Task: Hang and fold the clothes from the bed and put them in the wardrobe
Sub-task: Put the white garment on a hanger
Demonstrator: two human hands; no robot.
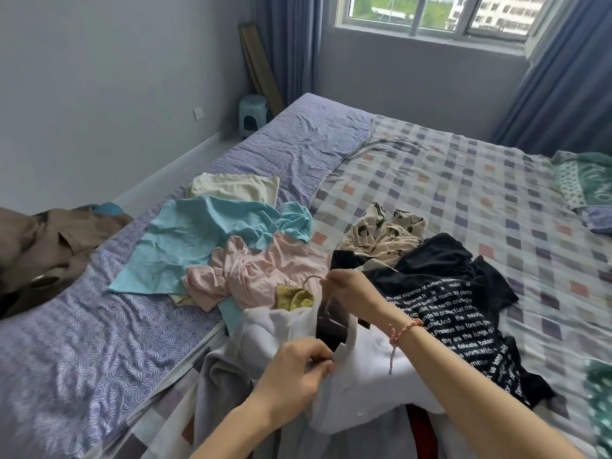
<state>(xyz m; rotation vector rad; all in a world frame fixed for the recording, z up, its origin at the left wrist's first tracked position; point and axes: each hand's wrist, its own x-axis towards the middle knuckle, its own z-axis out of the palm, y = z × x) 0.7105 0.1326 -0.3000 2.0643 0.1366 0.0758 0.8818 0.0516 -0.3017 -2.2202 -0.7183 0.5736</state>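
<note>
A white shirt (361, 369) hangs in front of me over the near edge of the bed (463, 180). My left hand (294, 372) pinches its collar edge. My right hand (351, 293) grips the top of a hanger (326, 306) that sits inside the shirt's neck; most of the hanger is hidden by the cloth. On the bed behind lie a black T-shirt with white lettering (460, 313), a pink garment (251, 276), a light blue garment (198, 240), a cream patterned garment (381, 236), a small olive piece (293, 298) and a folded cream piece (231, 188).
A brown jacket (49, 246) lies at the bed's left edge. A green patterned pillow (583, 180) sits at the far right. A small plastic stool (251, 114) stands in the corner by the wall. Curtains (569, 71) flank the window beyond the bed.
</note>
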